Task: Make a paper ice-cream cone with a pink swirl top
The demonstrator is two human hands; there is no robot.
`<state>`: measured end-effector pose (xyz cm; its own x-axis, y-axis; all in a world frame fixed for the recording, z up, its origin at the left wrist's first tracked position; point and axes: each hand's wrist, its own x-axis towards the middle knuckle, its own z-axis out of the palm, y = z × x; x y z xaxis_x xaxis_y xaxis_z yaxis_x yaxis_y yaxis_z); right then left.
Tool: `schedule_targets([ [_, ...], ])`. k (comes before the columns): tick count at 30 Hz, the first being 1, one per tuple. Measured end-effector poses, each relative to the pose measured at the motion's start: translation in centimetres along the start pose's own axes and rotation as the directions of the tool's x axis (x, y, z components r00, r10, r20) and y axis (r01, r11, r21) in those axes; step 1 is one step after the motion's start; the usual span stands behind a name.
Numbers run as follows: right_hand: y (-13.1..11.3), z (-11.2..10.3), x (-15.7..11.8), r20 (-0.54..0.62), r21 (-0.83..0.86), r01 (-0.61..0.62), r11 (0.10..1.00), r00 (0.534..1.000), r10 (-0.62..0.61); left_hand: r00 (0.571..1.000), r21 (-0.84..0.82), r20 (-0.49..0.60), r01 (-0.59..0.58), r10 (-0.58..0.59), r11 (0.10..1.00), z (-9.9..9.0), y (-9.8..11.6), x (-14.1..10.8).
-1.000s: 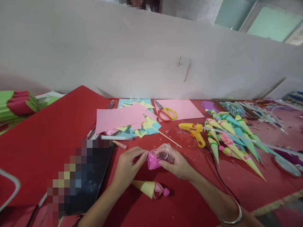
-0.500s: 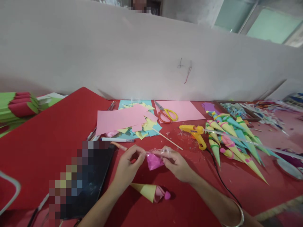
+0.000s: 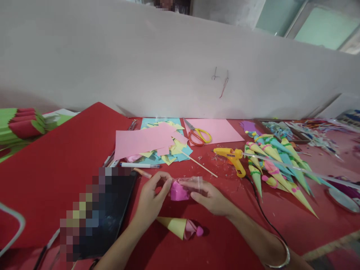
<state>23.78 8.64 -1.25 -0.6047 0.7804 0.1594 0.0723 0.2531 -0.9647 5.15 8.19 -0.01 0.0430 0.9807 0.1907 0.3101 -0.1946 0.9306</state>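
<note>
A small clear plastic bag with bright pink material in it is between my two hands above the red table. My left hand pinches the bag's left edge between thumb and fingertips. The fingers of my right hand are apart, with the index finger reaching along or into the bag's right end and the thumb below it. Nearer to me lies a yellow paper cone with a pink paper part and a pink ball at its right end.
A yellow glue gun and a pile of paper cones lie to the right. Scissors, pink paper and a wooden stick are behind my hands. A dark tablet lies left.
The bag has flattened and shifted slightly left, its clear right end now spread out. My right hand's fingers have straightened and opened from their grip on the bag.
</note>
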Motion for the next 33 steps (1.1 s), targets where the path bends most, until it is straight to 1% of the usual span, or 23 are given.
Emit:
schedule_targets([
  [7,0.12,-0.09,-0.12,-0.043,0.028,-0.078,0.997,0.996,0.079,1.0,-0.018,0.009,-0.004,0.004,1.0,0.1,0.01,-0.23],
  [13,-0.07,-0.24,-0.17,-0.042,0.027,-0.047,0.999,0.998,0.048,0.999,-0.053,0.032,0.024,-0.022,0.998,0.23,0.04,-0.3],
  [17,-0.17,-0.29,-0.19,-0.048,-0.011,-0.041,0.999,0.998,0.04,1.0,-0.041,0.023,0.001,0.0,0.999,0.24,0.25,-0.3],
  [23,-0.26,-0.21,-0.22,-0.078,-0.04,-0.024,0.999,0.997,0.021,1.0,-0.007,-0.006,0.011,-0.012,1.0,0.25,0.27,-0.56],
  [27,-0.06,-0.01,-0.44,-0.113,-0.033,0.003,0.999,0.994,-0.006,0.999,-0.007,0.018,0.034,-0.034,0.999,0.25,0.11,-0.51],
  [28,-0.01,0.05,-0.51,-0.101,-0.03,0.009,1.0,0.995,-0.012,0.999,-0.008,0.031,0.034,-0.034,0.999,0.24,0.1,-0.46],
  [30,0.04,0.16,-0.62,-0.04,-0.05,0.016,0.999,0.999,-0.018,0.998,-0.002,0.051,0.023,-0.023,1.0,0.23,0.11,-0.37],
  [33,-0.04,0.25,-0.7,0.057,-0.116,0.03,0.993,0.998,-0.023,0.999,0.025,0.041,-0.018,0.017,1.0,0.26,0.12,-0.4],
])
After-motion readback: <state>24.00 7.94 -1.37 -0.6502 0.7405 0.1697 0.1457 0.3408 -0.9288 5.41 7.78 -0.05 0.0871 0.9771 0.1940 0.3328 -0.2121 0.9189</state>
